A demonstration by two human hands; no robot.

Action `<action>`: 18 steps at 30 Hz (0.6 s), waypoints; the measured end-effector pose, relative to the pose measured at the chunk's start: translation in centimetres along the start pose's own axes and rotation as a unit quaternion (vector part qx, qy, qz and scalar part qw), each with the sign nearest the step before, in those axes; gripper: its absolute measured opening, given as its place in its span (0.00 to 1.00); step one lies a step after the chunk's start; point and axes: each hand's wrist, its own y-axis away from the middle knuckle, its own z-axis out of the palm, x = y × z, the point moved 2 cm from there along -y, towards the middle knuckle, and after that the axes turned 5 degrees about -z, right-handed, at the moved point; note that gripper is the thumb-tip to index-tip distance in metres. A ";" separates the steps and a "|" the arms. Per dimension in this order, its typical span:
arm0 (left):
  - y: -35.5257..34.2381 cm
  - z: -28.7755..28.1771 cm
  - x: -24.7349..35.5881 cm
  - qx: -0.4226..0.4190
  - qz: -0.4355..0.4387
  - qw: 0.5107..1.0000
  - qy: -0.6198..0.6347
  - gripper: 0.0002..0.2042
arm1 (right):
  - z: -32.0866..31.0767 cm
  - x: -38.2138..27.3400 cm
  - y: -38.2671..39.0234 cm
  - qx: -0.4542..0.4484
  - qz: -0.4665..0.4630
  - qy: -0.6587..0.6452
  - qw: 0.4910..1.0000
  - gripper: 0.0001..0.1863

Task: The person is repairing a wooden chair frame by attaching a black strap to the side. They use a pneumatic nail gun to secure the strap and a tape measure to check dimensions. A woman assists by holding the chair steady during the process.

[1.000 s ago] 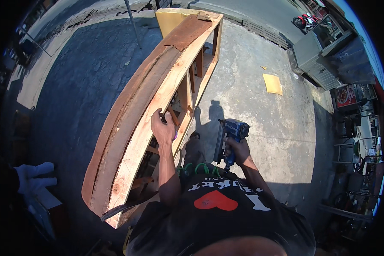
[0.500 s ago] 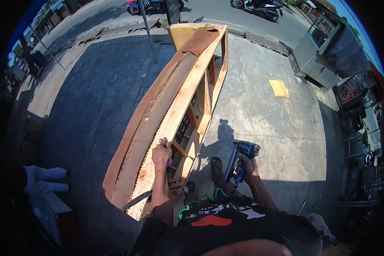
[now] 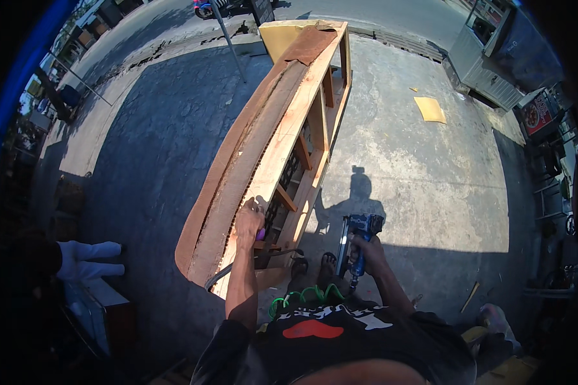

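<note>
At the far left, in shade, another person's pale trousers (image 3: 93, 256) show beside a box (image 3: 107, 292) with a white top. Next comes the wooden frame (image 3: 291, 135), long and slanting away from the wearer, its left side covered by a brown cover (image 3: 221, 183) that ends in a ragged flap near the far end, where a yellow panel (image 3: 279, 42) stands. A dark strap (image 3: 219, 274) bends over the near end. The left hand (image 3: 249, 221) rests on the frame's top rail with its fingers curled and bunched; whether they pinch anything small I cannot tell. A purple object (image 3: 261, 235), partly hidden, shows just beside the palm. Farther right, a green coiled hose (image 3: 308, 295) crosses in front of the black shirt (image 3: 340, 337), near the sandalled feet (image 3: 328, 260). The right hand (image 3: 369, 253) is wrapped round the handle of a blue nail gun (image 3: 366, 224), held upright, apart from the frame. Beyond it, on the sunlit concrete floor (image 3: 430, 179), lies a yellow sheet (image 3: 430, 110), and a metal cabinet (image 3: 488, 74) stands at the upper right
</note>
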 end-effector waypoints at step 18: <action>0.6 -5.0 -14.8 -0.226 0.201 0.948 -0.094 0.27 | 11.3 15.5 10.5 0.076 -0.045 -0.046 0.995 0.11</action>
